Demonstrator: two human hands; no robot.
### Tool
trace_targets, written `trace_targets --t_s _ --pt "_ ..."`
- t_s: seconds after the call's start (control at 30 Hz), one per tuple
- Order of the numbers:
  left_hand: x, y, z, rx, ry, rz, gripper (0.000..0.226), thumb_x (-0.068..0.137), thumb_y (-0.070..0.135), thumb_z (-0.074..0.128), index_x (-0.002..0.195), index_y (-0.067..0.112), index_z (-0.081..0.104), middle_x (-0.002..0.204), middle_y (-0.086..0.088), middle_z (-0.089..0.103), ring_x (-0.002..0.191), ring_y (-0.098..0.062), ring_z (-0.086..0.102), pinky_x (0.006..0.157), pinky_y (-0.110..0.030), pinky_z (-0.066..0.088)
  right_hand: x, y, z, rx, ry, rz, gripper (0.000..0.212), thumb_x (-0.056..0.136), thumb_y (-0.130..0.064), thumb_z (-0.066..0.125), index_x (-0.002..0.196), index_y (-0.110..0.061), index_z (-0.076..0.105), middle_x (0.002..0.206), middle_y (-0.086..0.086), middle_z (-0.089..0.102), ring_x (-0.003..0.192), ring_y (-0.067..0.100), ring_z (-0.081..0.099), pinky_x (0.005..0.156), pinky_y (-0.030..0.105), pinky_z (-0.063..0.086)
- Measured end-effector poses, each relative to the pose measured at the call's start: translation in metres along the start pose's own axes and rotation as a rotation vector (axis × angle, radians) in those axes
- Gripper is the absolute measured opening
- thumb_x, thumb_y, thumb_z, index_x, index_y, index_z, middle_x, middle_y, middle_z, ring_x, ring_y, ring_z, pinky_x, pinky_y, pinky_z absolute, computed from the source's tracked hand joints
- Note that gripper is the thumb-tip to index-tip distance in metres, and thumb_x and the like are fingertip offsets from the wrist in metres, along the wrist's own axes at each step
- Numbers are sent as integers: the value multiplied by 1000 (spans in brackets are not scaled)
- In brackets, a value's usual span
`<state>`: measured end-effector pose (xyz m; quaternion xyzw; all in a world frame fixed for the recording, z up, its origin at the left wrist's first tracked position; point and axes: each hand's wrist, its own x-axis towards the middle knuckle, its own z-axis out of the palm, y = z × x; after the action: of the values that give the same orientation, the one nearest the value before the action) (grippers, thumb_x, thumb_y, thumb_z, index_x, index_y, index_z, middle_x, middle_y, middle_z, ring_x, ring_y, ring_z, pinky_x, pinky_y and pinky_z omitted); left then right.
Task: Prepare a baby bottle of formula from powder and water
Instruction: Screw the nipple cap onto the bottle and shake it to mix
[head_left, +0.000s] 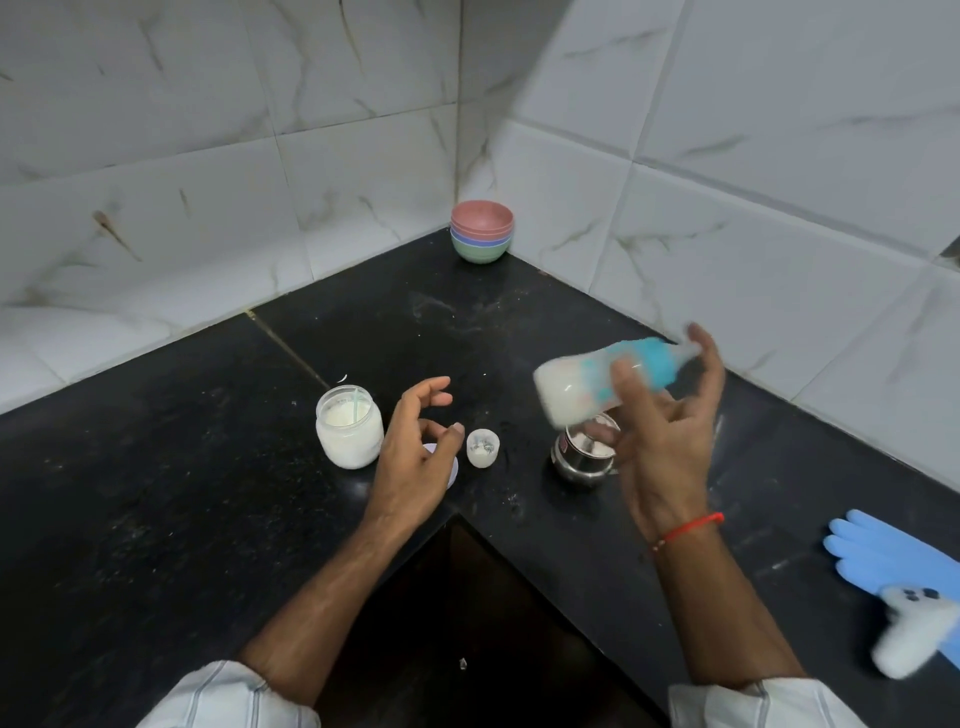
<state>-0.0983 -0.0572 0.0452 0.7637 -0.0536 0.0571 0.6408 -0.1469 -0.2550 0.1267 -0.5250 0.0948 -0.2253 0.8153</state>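
One baby bottle (597, 376), blurred and tipped sideways, is gripped by curled fingers of the right hand (670, 415) at three o'clock. The left hand (415, 447) is held empty, fingers loosely spread. One powder jar (349, 434), one small cap (482, 448), one steel pot (584, 452) and four stacked bowls (482, 231) are counted.
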Motion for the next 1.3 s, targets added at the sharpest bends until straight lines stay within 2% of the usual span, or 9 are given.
trace_targets --t_s 0.07,0.2,0.33,0.47,0.6,0.73,0.87,1.07,1.3 --pt "1 1 2 -21 11 -6 49 93 7 64 134 32 50 122 8 60 75 0 58 69 -15 51 5 1 -2 86 53 3 75 88 -19 73 148 -37 32 110 0 69 106 34 71 63 44 61" --pt "2 4 5 -10 -23 14 50 94 9 65 134 34 49 122 11 60 77 -2 57 74 -22 51 -8 5 4 -141 -171 54 78 86 -10 74 147 -42 36 112 13 71 95 29 76 59 35 61" --pt "3 7 6 -24 -8 23 48 94 10 64 132 35 50 121 11 60 77 -2 57 72 -17 48 9 7 -7 114 14 65 68 94 -16 69 150 -32 34 119 8 63 105 38 68 58 38 61" --pt "2 5 4 -15 -25 20 48 94 10 65 132 34 51 122 9 61 77 -2 57 72 -16 47 7 10 -13 -217 -61 5 76 88 -13 77 145 -43 36 119 9 67 104 30 74 71 46 63" --pt "2 4 5 -14 -20 11 47 94 10 64 133 34 51 121 11 61 77 -1 57 73 -17 47 4 13 -17 -244 -43 12 75 88 -17 76 144 -47 35 119 14 67 101 27 75 73 45 63" --pt "-1 2 6 -10 -40 23 48 94 11 65 134 33 50 120 11 61 78 -2 57 79 -29 51 2 17 -16 -176 -48 80 74 88 -15 76 145 -43 37 118 13 67 99 27 75 68 47 63" --pt "-1 1 6 -7 -37 21 50 95 12 65 137 31 48 119 12 61 78 -2 57 82 -32 52 -1 18 -15 -220 -61 70 74 88 -12 76 143 -45 38 118 14 67 101 28 75 72 52 63" --pt "-2 1 5 -7 -26 22 50 95 13 65 137 33 48 121 12 60 78 -1 57 77 -25 50 -4 22 -16 -168 -29 108 70 89 -15 75 142 -41 38 119 14 64 97 27 75 67 49 62" --pt "-7 1 5 -14 -30 16 48 95 14 65 135 35 48 120 13 60 77 0 56 73 -18 48 -8 28 -18 -298 -48 14 75 87 -15 78 143 -45 37 121 15 65 103 28 73 81 46 63"
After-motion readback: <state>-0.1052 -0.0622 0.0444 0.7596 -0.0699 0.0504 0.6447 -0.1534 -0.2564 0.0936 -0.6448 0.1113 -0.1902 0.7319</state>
